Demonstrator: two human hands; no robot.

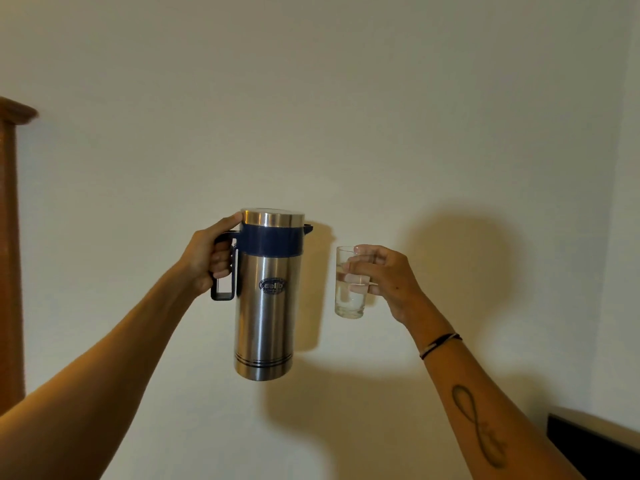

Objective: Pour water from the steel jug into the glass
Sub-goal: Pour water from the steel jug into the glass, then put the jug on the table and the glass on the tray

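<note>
- Steel jug (265, 299): centre of frame, held upright in the air before a plain wall (311, 98); lid on, blue collar below it, spout pointing right toward the glass.
- Left hand (207, 259): fingers wrapped around the jug's black handle (225, 268), thumb against the lid edge.
- Glass (350, 284): just right of the jug, apart from it, upright; water fills roughly the lower half.
- Right hand (384, 277): fingers grasping the glass from its right side.
- No stream visible between spout and glass.
- Judgement: the pour looks largely done, given the water present; otherwise a top-up remains, needing the jug tilted right.
</note>
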